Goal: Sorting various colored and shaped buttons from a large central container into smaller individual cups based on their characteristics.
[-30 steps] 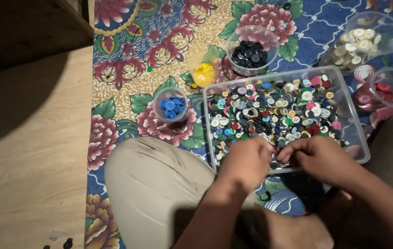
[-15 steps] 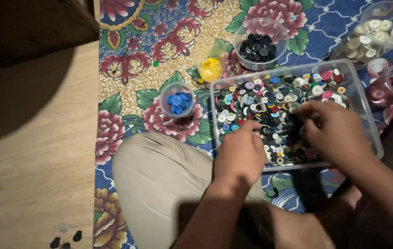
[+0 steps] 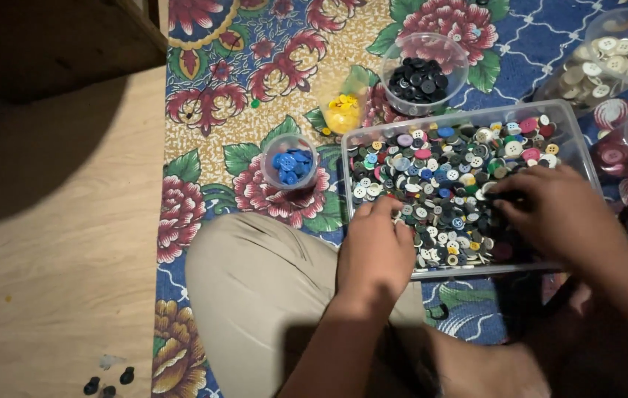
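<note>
Now both hands work in the clear tray [image 3: 581, 147] of mixed buttons [image 3: 447, 184] — left hand [image 3: 377, 247] loosely curled at its near edge, right hand [image 3: 553, 214] pinching dark ones. Risk: a nudged rim scatters buttons across the floral mat [image 3: 255, 88].

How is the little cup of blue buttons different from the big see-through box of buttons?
The blue-button cup is small and round; the clear box is wide and rectangular. The cup holds only blue buttons; the box holds mixed colours. No hand touches the cup; the left hand and right hand are both at the box. Both are clear plastic on the flowered mat.
</note>
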